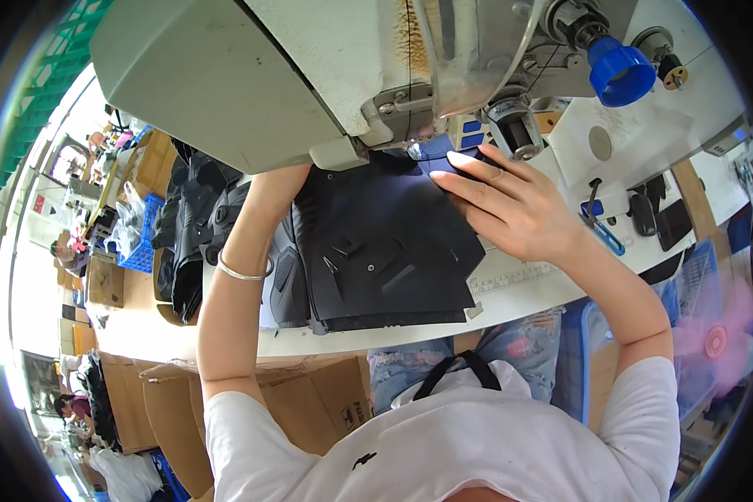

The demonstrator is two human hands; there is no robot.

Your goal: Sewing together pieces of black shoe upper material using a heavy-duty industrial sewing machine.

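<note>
lying on the white table [527,294] beneath the sewing machine [201,75], the black panel [385,238] stretches between our forearms. our right hand [514,205] is at its far right edge, fingers stretched and loosely parted, closed around nothing we can see. our left hand [284,186] is mostly hidden behind the machine's head, so we cannot tell how its fingers stand. more black pieces [194,197] are heaped left of the panel; to the right lie a clear ruler [514,278] and blue-handled scissors [608,238].
</note>
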